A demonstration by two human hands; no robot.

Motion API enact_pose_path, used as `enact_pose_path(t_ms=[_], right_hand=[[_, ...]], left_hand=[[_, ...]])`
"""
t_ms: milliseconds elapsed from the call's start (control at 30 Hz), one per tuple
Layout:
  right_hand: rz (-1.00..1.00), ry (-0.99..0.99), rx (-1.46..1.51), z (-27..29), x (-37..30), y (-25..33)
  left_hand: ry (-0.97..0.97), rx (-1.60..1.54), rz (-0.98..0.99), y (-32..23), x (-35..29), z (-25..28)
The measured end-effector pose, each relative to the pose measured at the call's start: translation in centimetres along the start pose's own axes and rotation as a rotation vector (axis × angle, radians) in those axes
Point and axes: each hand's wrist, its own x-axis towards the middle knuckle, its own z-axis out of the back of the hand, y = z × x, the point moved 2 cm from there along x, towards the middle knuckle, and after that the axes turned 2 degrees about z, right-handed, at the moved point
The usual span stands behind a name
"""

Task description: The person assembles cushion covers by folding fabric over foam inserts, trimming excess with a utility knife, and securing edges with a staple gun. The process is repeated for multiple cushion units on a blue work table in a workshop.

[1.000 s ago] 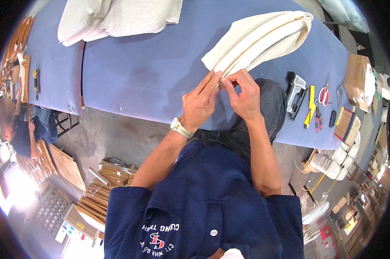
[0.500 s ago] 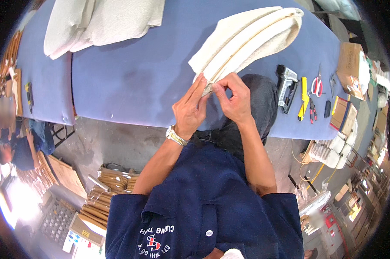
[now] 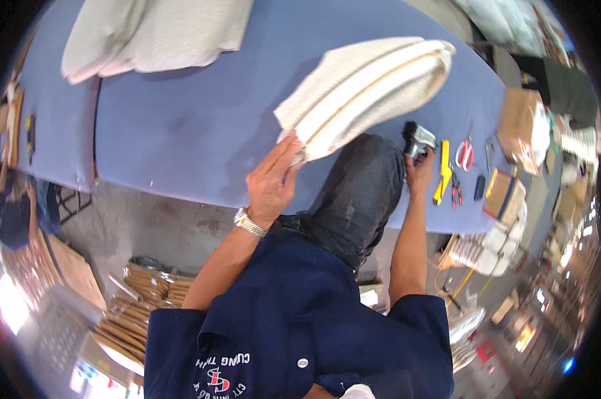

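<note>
A curved piece covered in cream fabric (image 3: 340, 73), with a pale band along its bend, lies on the blue padded table (image 3: 194, 139). At its near end my left hand (image 3: 271, 187) pinches the folded fabric corner between thumb and fingers. Over to the right, my right hand (image 3: 420, 174) is closed around the handle of a silver and black staple gun (image 3: 421, 138), which is at the table surface. The staple gun's lower part is hidden by the hand. My dark-trousered knee (image 3: 360, 193) rests on the table edge between both hands.
Right of the staple gun lie a yellow cutter (image 3: 444, 166), red-handled scissors (image 3: 465, 154), red-black pliers (image 3: 456, 191) and a small black block (image 3: 480, 187). A cardboard box (image 3: 518, 120) stands beyond. More cream fabric pieces (image 3: 181, 36) lie at the far left.
My right hand has left the fabric corner and moved right to the staple gun, taking hold of it. My left hand stays on the corner. The whole view has shifted a little.
</note>
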Motion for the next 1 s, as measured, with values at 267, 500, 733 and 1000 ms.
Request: enact_pose_path(t_ms=[267, 500, 733, 1000], right_hand=[[-0.063, 0.107, 0.338, 5.3, 2.4, 0.9], [0.032, 0.212, 0.502, 16.9, -8.9, 18.6], [0.249, 0.575, 0.576, 10.8, -14.8, 27.3], [0.530, 0.516, 0.331, 9.1, -14.6, 28.1]], left_hand=[[-0.014, -0.133, 0.004, 0.4, 0.1, 0.1], [-0.014, -0.136, 0.038, 0.1, -0.3, -0.1], [-0.009, -0.137, 0.028, 0.0, -0.2, -0.4], [-0.019, -0.150, 0.036, 0.1, -0.2, -0.1]])
